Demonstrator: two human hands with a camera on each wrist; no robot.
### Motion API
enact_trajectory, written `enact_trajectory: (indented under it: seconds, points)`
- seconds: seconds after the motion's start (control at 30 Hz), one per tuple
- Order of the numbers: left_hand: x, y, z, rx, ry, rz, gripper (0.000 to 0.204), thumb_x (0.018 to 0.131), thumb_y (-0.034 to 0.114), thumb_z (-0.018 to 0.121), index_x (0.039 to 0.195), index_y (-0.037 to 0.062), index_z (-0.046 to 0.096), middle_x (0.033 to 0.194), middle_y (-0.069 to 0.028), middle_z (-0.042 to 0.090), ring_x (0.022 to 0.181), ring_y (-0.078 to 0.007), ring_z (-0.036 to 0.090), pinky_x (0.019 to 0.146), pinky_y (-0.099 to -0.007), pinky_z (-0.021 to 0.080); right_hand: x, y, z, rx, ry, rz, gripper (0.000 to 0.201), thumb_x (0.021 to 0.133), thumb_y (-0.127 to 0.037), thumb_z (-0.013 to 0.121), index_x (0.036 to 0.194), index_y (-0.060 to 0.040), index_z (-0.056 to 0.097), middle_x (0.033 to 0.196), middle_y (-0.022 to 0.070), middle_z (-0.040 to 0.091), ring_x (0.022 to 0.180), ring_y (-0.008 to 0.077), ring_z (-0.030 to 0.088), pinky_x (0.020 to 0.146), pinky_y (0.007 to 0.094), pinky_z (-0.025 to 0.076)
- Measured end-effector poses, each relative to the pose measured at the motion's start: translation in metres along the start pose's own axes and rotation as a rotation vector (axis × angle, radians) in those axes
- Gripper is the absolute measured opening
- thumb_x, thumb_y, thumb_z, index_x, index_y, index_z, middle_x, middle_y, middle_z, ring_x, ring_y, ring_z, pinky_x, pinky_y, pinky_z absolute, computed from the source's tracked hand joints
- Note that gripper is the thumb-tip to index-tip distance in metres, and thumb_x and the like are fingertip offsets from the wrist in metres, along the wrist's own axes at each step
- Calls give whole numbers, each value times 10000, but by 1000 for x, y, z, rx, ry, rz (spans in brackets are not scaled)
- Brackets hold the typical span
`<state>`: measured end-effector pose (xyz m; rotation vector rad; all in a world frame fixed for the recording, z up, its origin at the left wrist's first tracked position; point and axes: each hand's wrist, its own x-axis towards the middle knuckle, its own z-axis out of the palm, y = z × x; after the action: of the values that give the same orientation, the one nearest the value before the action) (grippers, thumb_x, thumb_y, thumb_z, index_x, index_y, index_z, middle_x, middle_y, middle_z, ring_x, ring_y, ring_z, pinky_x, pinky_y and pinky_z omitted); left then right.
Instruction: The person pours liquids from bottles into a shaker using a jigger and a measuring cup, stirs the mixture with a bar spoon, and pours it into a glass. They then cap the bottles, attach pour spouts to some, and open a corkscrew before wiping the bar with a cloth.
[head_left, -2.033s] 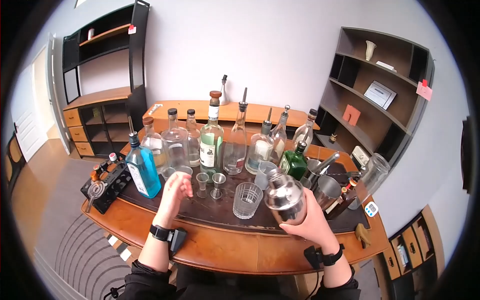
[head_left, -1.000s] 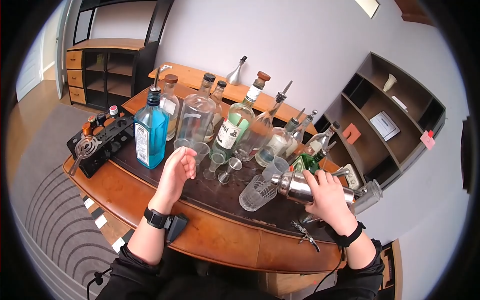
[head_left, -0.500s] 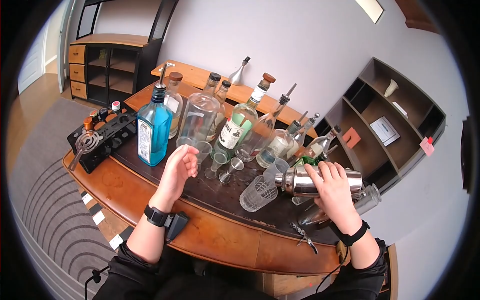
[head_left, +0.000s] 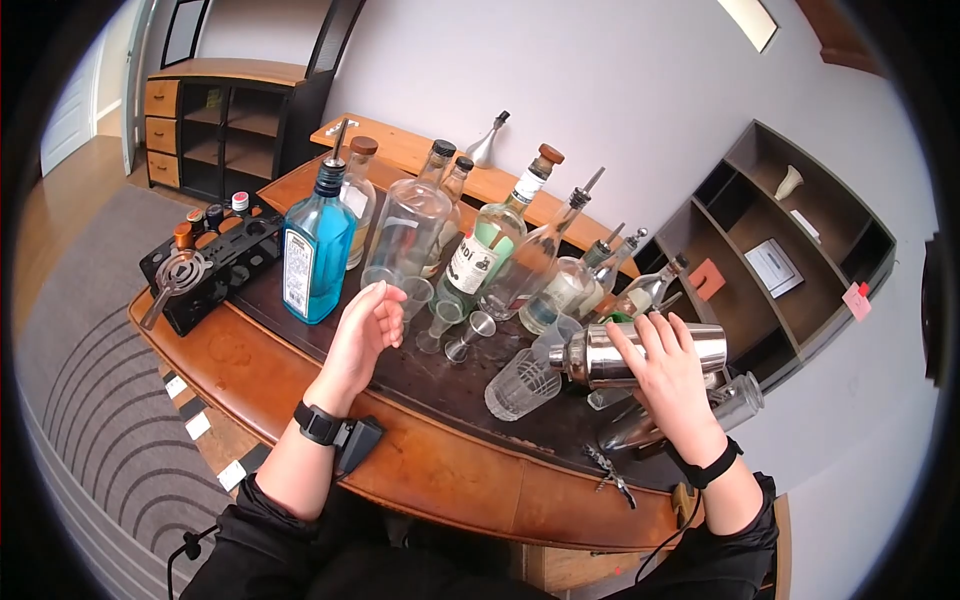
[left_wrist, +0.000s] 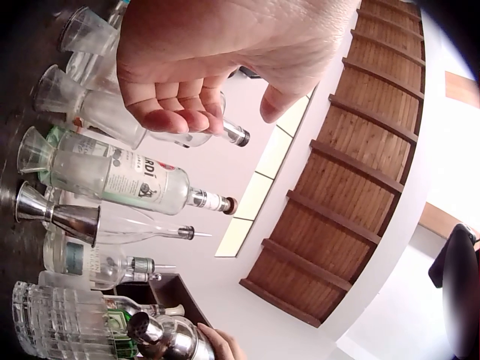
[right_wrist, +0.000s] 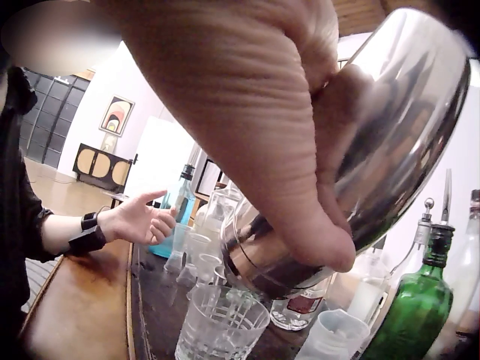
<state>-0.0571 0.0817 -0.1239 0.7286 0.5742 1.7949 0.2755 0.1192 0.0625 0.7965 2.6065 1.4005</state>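
In the head view my right hand point(head_left: 672, 385) grips a steel cocktail shaker point(head_left: 610, 358) tipped nearly flat. Its strainer end points left, over the rim of a cut-glass tumbler point(head_left: 520, 388). From the right wrist the shaker point(right_wrist: 405, 112) slants down toward the tumbler point(right_wrist: 217, 330), my thumb pressed along its side. No stream of liquid shows. My left hand point(head_left: 362, 340) hangs over the table's left half with loosely curled fingers, holding nothing. Beside it stand a steel jigger point(head_left: 470, 337) and clear plastic cups point(head_left: 441, 325). A frosted cup point(head_left: 560, 338) stands behind the tumbler.
A blue bottle point(head_left: 318, 250) stands left, near a black caddy point(head_left: 225, 275) with a strainer point(head_left: 180, 272) on it. A row of bottles, including a white-labelled one point(head_left: 480, 262), lines the back. At right lie a mixing tin point(head_left: 632, 430) and a corkscrew point(head_left: 610, 475).
The shaker has gone from roughly upright to tipped leftward over the tumbler, then stayed there. My left hand stays much the same. The head view has tilted and shifted.
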Motion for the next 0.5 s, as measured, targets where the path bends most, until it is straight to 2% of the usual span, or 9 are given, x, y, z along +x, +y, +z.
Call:
enact_trajectory:
  seconds: [0.5]
  points:
    - [1, 0, -2, 0, 8, 2, 335, 997, 410, 476, 1009, 87, 564, 727, 27, 509, 639, -99, 473, 616, -252, 391, 4, -5, 8, 74, -13, -14, 641, 753, -22, 616, 1365, -150, 477, 1212, 153, 554, 1196, 314, 515, 1077, 469, 352]
